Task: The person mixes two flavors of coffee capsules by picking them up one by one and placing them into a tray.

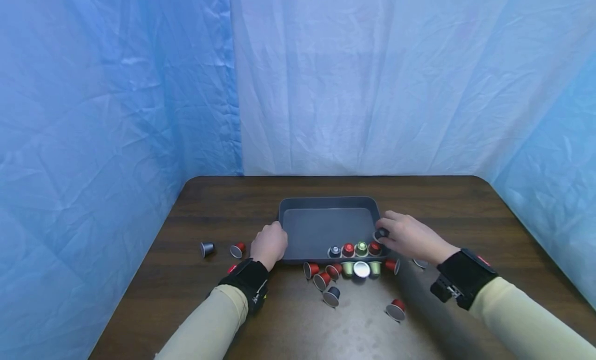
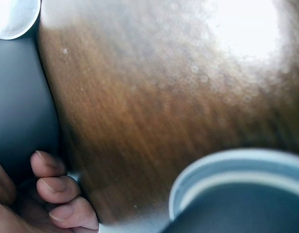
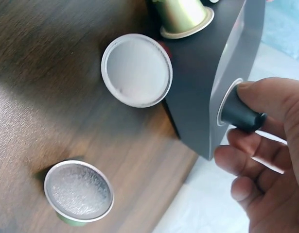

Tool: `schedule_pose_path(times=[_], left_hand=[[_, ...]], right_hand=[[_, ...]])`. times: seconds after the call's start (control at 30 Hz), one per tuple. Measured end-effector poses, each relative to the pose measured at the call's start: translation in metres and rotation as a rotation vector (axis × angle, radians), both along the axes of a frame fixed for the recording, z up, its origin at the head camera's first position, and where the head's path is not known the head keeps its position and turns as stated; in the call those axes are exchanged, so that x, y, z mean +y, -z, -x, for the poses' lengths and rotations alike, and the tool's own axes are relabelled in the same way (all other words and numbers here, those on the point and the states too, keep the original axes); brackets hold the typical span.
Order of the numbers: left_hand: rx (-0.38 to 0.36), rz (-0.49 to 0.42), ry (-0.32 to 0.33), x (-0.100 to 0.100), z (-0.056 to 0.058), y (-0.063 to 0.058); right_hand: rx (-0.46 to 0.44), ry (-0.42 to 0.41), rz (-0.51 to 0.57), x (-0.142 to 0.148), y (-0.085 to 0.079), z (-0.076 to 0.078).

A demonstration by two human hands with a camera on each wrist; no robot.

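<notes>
Your left hand (image 1: 269,244) grips the dark tray (image 1: 316,228) at its left edge; your right hand (image 1: 412,238) pinches a black capsule (image 3: 240,112) at its right side.

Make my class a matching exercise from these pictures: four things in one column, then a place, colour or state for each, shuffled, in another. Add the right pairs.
Column one
1. Tray
2. Left hand
3. Right hand
4. Green capsule inside the tray

Column two
A. Pinching a dark capsule
B. Between two red capsules
C. Dark grey, with a raised rim
D. At the tray's left edge

Right pairs: 1-C, 2-D, 3-A, 4-B
</notes>
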State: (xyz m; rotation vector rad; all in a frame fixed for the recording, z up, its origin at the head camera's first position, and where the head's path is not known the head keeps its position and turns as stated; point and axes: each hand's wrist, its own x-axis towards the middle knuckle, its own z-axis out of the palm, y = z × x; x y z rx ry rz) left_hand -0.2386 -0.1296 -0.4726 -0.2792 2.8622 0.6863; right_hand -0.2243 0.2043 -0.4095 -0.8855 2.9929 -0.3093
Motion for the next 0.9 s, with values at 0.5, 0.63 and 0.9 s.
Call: schedule_pose_path(times=[0.5,0.63,0.9], left_hand=[[-0.004,0.007,-0.006,0.001,0.002,0.003],[0.001,0.013,-0.004,0.001,0.001,0.002],[-0.002,0.014,-0.005,0.001,0.002,0.003]], right_hand=[[-0.025,-0.013,-0.019,-0.014,0.002,0.000],[-0.022,-0.028,-0.012,-0.019,0.003,-0.001],[0.005,-0.057,-0.023,-0.029,0.003,-0.001]])
